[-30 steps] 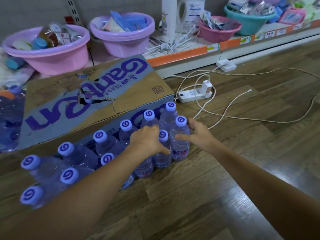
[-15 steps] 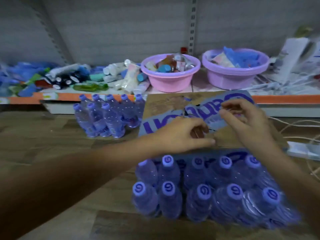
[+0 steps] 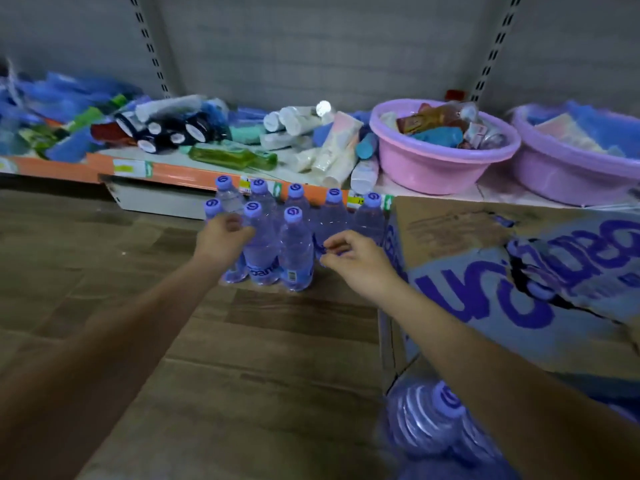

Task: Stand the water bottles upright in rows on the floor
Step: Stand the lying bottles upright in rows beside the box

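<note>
Several clear water bottles with purple caps (image 3: 294,244) stand upright in two rows on the wooden floor against the shelf base. The back row is longer than the front row of three. My left hand (image 3: 223,239) is wrapped around the front-left bottle (image 3: 212,205), hiding its body. My right hand (image 3: 353,263) hovers with loosely curled fingers just right of the front row, beside a back-row bottle (image 3: 334,216), and holds nothing. More bottles (image 3: 433,420), blurred, sit at the lower right under my right forearm.
A torn cardboard box (image 3: 519,271) with purple lettering stands right of the rows. A low shelf behind holds loose tubes, a green bottle (image 3: 232,155), a pink basin (image 3: 443,164) and a purple basin (image 3: 571,168). Bare floor (image 3: 121,271) lies to the left.
My view swung left. Both hands left the top of the cardboard box and reached to the bottle rows by the shelf; my left hand closed on the front-left bottle.
</note>
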Available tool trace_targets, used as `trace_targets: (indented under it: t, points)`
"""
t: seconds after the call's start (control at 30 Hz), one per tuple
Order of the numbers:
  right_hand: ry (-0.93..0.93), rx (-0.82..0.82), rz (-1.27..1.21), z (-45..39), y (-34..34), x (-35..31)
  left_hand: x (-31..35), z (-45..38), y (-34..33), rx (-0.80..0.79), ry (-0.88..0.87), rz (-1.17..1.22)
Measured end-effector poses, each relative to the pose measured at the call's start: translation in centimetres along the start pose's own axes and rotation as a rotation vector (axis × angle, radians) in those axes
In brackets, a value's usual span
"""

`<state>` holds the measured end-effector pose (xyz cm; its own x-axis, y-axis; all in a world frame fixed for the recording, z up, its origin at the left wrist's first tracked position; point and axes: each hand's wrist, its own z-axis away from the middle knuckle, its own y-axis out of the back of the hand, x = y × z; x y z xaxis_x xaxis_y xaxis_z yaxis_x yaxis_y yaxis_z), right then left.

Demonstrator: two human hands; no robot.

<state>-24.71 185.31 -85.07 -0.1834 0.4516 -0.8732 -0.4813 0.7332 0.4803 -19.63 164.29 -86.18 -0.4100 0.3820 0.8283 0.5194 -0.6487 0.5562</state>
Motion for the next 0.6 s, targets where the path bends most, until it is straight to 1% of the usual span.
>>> trace_targets:
  t: [0.1, 0.2, 0.27, 0.3, 0.4, 0.43, 0.47, 0.53, 0.6]
  points:
    - [-0.088, -0.060, -0.017, -3.0, -3.0, -0.2, -0.5, -2.9, -1.0, -0.005, -0.076, -0.059]
    - [-0.092, -0.087, -0.088, -5.2, -5.5, -0.4, -1.0, -4.0, -1.9, -0.064, -0.096, -0.082]
    - [-0.092, -0.041, -0.116, -6.8, -6.9, 0.1, -1.5, -3.8, -2.4, -0.121, -0.082, -0.068]
    - [-0.105, -0.015, -0.084, -7.5, -7.5, 0.5, -1.8, -3.7, -2.4, -0.139, -0.094, -0.065]
    - [-0.205, 0.126, 0.175, -8.2, -8.8, 1.3, -3.1, -3.6, -2.1, -0.167, -0.185, -0.076]
    - [-0.224, 0.181, 0.177, -8.0, -9.1, 1.6, -3.5, -3.5, -2.1, -0.184, -0.211, -0.093]
    - [-0.215, 0.217, 0.119, -7.6, -9.2, 1.6, -3.6, -3.3, -2.0, -0.205, -0.232, -0.131]
    - [-0.150, 0.247, -0.013, -6.5, -9.6, 2.0, -3.9, -2.6, -2.0, -0.240, -0.244, -0.172]
    - [-0.123, 0.252, -0.026, -5.2, -9.5, 2.3, -4.2, -1.6, -1.9, -0.271, -0.252, -0.140]
